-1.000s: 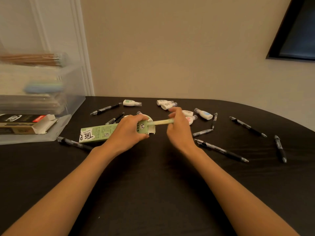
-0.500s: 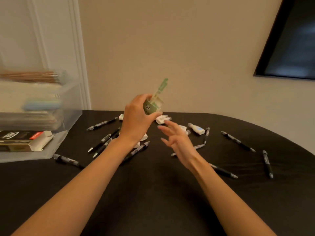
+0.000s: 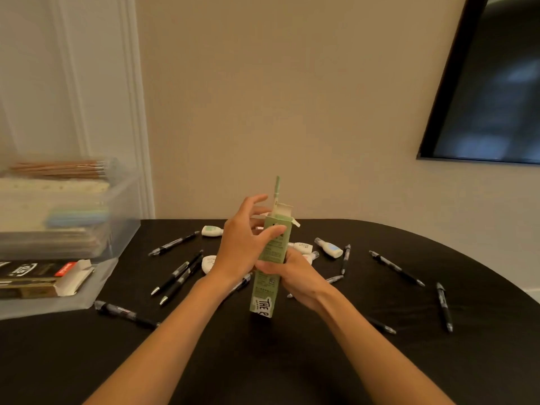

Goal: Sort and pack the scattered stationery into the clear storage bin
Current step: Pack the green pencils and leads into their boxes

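Note:
A tall green pen box (image 3: 268, 273) stands upright on the black table (image 3: 292, 361), its top flap open. A pale green pen (image 3: 276, 192) sticks out of the top. My left hand (image 3: 242, 244) grips the box's upper part, thumb across the front, fingers spread behind. My right hand (image 3: 295, 277) wraps the box's middle from the right. Several black pens (image 3: 175, 271) and white correction tapes (image 3: 211, 230) lie scattered behind. The clear storage bin (image 3: 64, 217) sits at the left, holding pencils and notebooks.
The bin's clear lid (image 3: 58, 302) lies flat in front of it with a black-and-white pen box (image 3: 43, 277) on it. One black pen (image 3: 125, 314) rests by the lid's edge. More pens (image 3: 444, 305) lie far right near the table's rounded edge.
The green box went from lying on the table to raised in my left hand, and now stands upright. My right hand let go of the green pen and now grips the box's middle.

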Action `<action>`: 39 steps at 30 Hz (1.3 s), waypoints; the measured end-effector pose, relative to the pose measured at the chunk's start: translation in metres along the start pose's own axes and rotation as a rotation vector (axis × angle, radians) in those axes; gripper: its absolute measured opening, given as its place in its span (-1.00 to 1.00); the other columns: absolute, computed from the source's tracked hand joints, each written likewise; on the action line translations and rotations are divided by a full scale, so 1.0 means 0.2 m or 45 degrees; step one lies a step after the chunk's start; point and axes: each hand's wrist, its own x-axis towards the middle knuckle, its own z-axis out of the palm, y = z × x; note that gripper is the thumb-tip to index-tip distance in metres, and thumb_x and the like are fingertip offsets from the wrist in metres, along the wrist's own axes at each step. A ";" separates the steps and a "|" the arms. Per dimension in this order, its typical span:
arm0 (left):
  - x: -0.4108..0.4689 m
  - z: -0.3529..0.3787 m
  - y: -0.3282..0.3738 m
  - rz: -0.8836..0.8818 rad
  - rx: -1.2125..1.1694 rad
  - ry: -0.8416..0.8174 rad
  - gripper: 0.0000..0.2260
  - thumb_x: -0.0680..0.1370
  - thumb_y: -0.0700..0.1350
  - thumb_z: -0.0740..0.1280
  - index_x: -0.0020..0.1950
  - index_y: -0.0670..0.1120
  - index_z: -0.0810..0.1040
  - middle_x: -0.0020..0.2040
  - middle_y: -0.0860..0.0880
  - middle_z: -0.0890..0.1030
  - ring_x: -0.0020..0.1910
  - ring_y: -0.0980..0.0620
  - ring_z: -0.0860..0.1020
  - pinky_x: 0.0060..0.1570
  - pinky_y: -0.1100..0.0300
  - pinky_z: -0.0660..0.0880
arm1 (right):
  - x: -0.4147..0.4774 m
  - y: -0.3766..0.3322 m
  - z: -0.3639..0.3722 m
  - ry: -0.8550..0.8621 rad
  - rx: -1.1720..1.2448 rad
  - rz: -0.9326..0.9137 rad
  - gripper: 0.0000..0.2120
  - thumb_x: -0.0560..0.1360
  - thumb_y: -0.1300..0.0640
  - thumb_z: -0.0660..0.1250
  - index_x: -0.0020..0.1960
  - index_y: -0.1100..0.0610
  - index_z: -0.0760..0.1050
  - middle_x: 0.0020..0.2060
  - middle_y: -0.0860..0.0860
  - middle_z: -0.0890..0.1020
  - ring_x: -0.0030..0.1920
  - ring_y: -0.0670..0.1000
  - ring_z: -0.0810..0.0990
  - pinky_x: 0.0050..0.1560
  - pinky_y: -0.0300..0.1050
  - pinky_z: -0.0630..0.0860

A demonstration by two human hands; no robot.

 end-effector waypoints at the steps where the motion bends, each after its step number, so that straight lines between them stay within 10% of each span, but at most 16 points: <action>1: 0.00 0.00 0.01 0.031 -0.019 -0.003 -0.51 0.44 -0.17 0.42 0.34 -0.02 0.37 0.13 0.00 0.54 0.03 0.10 0.57 -0.01 0.27 0.55 | 0.01 -0.01 0.00 -0.001 0.017 -0.014 -0.78 0.48 0.30 0.32 0.05 0.04 0.53 -0.03 -0.06 0.66 0.05 -0.09 0.62 0.23 -0.01 0.46; 10: 0.09 -0.09 0.00 0.099 0.050 0.146 -0.92 0.55 -0.15 0.30 0.02 -0.07 0.55 -0.05 0.01 0.60 -0.11 0.16 0.56 -0.15 0.41 0.50 | 0.08 -0.04 0.01 -0.149 -0.249 0.062 -0.84 0.46 0.27 0.36 -0.03 0.05 0.54 0.04 0.08 0.65 0.14 0.03 0.59 0.29 0.06 0.41; 18: 0.19 -0.12 0.11 0.071 -0.147 0.199 -0.87 0.61 -0.18 0.17 -0.01 -0.09 0.50 -0.09 0.07 0.57 0.01 0.09 0.55 0.04 0.26 0.50 | 0.11 -0.06 0.00 -0.294 -0.284 0.076 -0.81 0.45 0.34 0.35 -0.01 0.10 0.54 -0.01 0.05 0.65 0.07 -0.01 0.62 0.15 -0.14 0.49; 23: 0.20 -0.13 0.12 0.003 -0.061 -0.117 -0.81 0.62 -0.21 0.13 -0.10 -0.03 0.49 -0.01 0.05 0.56 0.06 0.14 0.51 0.18 0.17 0.45 | 0.14 -0.17 -0.02 -0.320 -0.237 0.037 -0.84 0.47 0.25 0.35 0.05 0.13 0.53 -0.01 0.06 0.66 0.08 0.02 0.62 0.18 -0.05 0.48; 29: 0.21 -0.18 0.16 0.082 -0.131 -0.122 -0.88 0.56 -0.16 0.27 -0.14 -0.01 0.54 -0.08 0.13 0.61 -0.10 0.36 0.55 -0.09 0.57 0.40 | 0.16 -0.21 -0.02 -0.323 -0.168 -0.047 -0.82 0.48 0.28 0.33 0.07 0.16 0.52 -0.02 0.08 0.66 0.08 -0.03 0.62 0.18 -0.07 0.45; 39: 0.22 -0.14 0.12 0.239 0.182 -0.030 -0.79 0.63 -0.19 0.13 -0.14 -0.11 0.50 -0.09 0.03 0.59 -0.07 0.18 0.51 -0.05 0.51 0.40 | 0.15 -0.22 -0.05 -0.304 -0.238 0.019 -0.85 0.49 0.27 0.33 0.06 0.20 0.54 -0.02 0.01 0.66 0.05 -0.06 0.62 0.17 -0.08 0.49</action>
